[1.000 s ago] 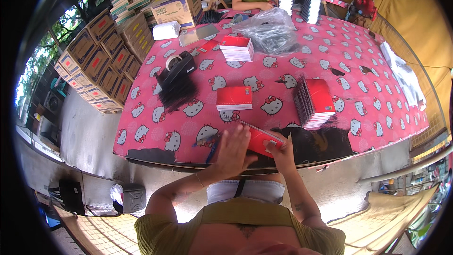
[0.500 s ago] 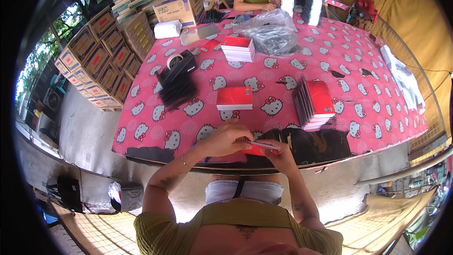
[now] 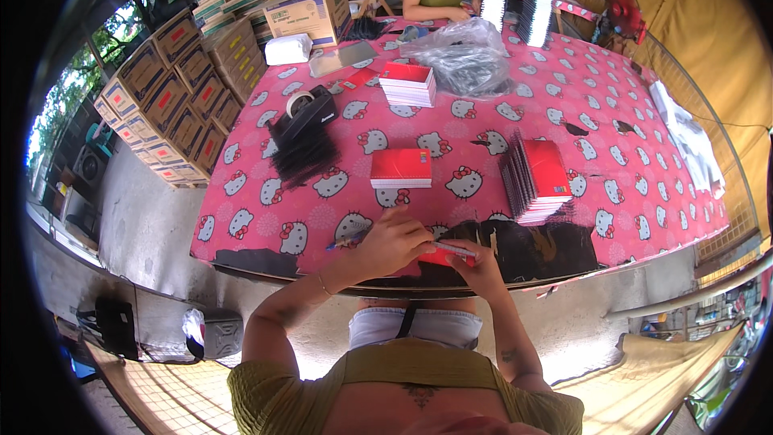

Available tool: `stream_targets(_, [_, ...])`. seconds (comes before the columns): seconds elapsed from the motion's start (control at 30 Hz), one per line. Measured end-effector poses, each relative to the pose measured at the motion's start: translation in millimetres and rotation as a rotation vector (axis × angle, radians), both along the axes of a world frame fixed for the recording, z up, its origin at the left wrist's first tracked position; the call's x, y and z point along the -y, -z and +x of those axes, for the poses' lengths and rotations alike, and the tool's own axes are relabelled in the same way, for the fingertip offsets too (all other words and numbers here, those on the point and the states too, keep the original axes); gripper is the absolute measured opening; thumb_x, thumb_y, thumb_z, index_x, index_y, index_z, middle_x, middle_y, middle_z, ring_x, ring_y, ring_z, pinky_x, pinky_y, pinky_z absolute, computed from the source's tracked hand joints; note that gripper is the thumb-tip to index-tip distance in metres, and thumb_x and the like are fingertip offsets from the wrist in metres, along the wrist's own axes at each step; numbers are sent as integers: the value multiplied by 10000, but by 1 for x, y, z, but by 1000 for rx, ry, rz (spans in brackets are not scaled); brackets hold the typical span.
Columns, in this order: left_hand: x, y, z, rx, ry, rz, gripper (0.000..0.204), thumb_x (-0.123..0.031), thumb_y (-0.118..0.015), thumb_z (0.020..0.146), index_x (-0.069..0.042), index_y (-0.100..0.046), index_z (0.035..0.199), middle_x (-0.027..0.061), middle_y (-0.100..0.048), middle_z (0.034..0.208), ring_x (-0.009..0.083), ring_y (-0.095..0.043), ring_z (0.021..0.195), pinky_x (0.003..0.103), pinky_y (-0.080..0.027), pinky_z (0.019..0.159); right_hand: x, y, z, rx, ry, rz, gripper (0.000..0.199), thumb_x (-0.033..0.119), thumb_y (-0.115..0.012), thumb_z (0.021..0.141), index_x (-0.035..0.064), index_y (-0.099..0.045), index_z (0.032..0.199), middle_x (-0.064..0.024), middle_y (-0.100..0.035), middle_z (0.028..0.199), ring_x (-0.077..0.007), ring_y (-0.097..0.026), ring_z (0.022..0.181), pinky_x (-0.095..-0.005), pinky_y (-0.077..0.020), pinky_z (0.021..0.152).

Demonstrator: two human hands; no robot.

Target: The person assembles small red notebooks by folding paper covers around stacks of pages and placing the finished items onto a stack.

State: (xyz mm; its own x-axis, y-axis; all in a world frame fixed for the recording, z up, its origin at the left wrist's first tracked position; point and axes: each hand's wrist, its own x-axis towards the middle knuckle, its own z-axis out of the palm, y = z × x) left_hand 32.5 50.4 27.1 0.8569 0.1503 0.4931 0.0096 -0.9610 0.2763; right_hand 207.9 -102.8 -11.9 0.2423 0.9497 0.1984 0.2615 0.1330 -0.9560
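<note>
at the near edge of the pink cat-print counter (image 3: 596, 157), the right hand (image 3: 480, 266) grips the right end of a red spiral notebook (image 3: 439, 258), its bound edge facing up, while the left hand (image 3: 394, 240) curls its fingers at the left end; their exact hold is hidden. beyond sits a short red notebook stack (image 3: 401, 167), with a black tape dispenser (image 3: 312, 115) farther left and a pile of spiral-bound notebooks (image 3: 541, 181) to the right.

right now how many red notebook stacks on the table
3: back stack near the plastic bag, middle stack beyond the left hand, right stack; some may be hidden.
</note>
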Motion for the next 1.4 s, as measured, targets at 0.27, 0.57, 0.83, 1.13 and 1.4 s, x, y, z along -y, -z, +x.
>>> stream_targets(0.27, [-4, 9, 1, -15, 43, -30, 197, -275, -711, 871, -115, -663, 974, 36, -646, 898, 229, -629, 899, 441, -408, 1014, -6, 26, 4, -163, -62, -44, 256, 20, -633, 944, 3, -674, 1196, -77, -713, 1075, -121, -642, 961, -260, -510, 852])
stream_targets(0.57, [-12, -10, 5, -275, 150, -302, 276, -346, -726, 855, -90, -637, 911, 58, -633, 843, 280, -596, 823, 439, -413, 923, -4, 26, 1, -154, -110, 18, 250, 31, -655, 936, 11, -684, 1184, -70, -723, 1057, -98, -639, 945, -248, -510, 829])
stream_targets(0.83, [-7, -5, 1, -269, -14, -142, 432, -449, -655, 891, -100, -623, 1143, 95, -632, 1073, 293, -579, 1066, 551, -324, 1073, -4, 22, -4, -82, -22, 36, 260, 55, -663, 933, 14, -680, 1189, -65, -726, 1008, -84, -624, 860, -239, -502, 762])
stream_targets(1.13, [43, 49, -14, -129, -250, 235, 877, -612, -529, 892, 45, -378, 1452, 267, -346, 1513, 438, -322, 1417, 674, -201, 1108, -11, 7, -19, -115, 114, 48, 263, 63, -653, 938, -7, -666, 1191, -13, -685, 961, -72, -577, 872, -252, -493, 800])
stream_targets(1.4, [41, 43, -5, -143, -246, 326, 898, -626, -504, 874, 57, -376, 1442, 274, -335, 1520, 442, -298, 1430, 672, -182, 1122, -6, -2, -14, -172, 126, 96, 222, 67, -670, 923, -4, -679, 1134, -52, -711, 1015, -92, -604, 906, -266, -502, 801])
